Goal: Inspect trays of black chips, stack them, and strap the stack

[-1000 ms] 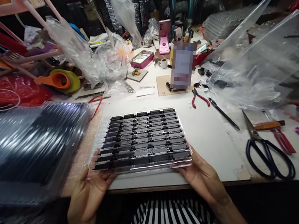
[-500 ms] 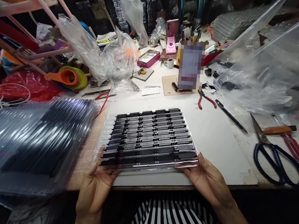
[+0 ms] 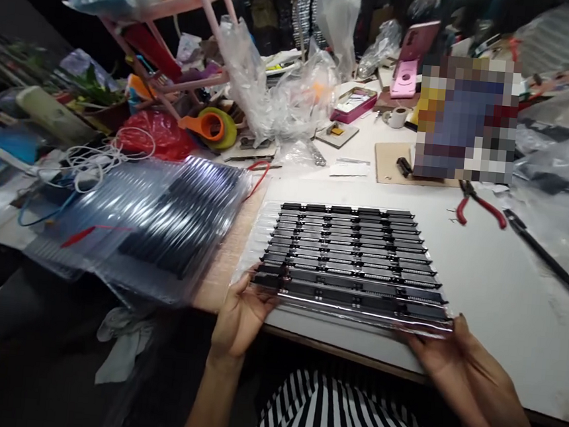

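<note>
I have the clear plastic tray (image 3: 350, 262) of black connector strips held by its two near corners, and it lies low over the white bench (image 3: 497, 292), near the front edge; whether its far end rests on the surface I cannot tell. To handle it well I judge the tray should stay level, with equal lift from both sides, because the rows of strips sit loosely in shallow channels and a tilt toward me could slide them out. A thin tray like this will likely flex, so I would pinch lightly and keep the corners from twisting against each other.

My left hand (image 3: 240, 313) is partly closed on the near left corner: the thumb lies on top of the tray's rim and the fingers curl under it. My right hand (image 3: 455, 361) takes the near right corner in much the same way, with the thumb along the front edge and the fingers beneath, mostly hidden by the tray.

Just left of the tray lies a stack of similar trays in a plastic bag (image 3: 153, 228), tilted off the bench's side. Red-handled pliers (image 3: 479, 207) and a black pen (image 3: 543, 253) lie on the bench beyond the right side, well apart from my hands.
</note>
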Demonstrator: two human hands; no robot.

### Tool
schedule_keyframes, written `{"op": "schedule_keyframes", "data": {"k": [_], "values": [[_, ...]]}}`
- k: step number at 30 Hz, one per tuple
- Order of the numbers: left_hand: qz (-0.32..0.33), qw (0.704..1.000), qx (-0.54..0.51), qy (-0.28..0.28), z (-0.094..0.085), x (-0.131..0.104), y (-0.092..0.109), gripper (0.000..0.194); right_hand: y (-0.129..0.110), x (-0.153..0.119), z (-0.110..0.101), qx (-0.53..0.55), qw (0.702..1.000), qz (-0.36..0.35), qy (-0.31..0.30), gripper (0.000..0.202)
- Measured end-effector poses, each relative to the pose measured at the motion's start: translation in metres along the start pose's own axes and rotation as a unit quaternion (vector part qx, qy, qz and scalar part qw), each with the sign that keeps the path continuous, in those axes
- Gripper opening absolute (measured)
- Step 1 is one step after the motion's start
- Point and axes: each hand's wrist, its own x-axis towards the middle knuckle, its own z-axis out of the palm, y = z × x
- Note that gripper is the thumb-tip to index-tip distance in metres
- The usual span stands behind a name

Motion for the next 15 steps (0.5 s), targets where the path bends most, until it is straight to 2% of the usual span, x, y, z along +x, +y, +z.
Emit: {"op": "schedule_keyframes", "data": {"k": [6, 15], "values": [[0.009, 1.000, -0.003, 0.008, -0.0012, -0.0006, -0.0010, 0.023, 0.0023, 0.0002, -0.0007, -0.081, 0.996, -0.021, 0.028, 0.030], [0.031, 0.999, -0.003, -0.010, -0.0051, -0.0034, -0.0007, 0.022, 0.0017, -0.0033, 0.0023, -0.113, 0.990, -0.031, 0.075, 0.027]]}}
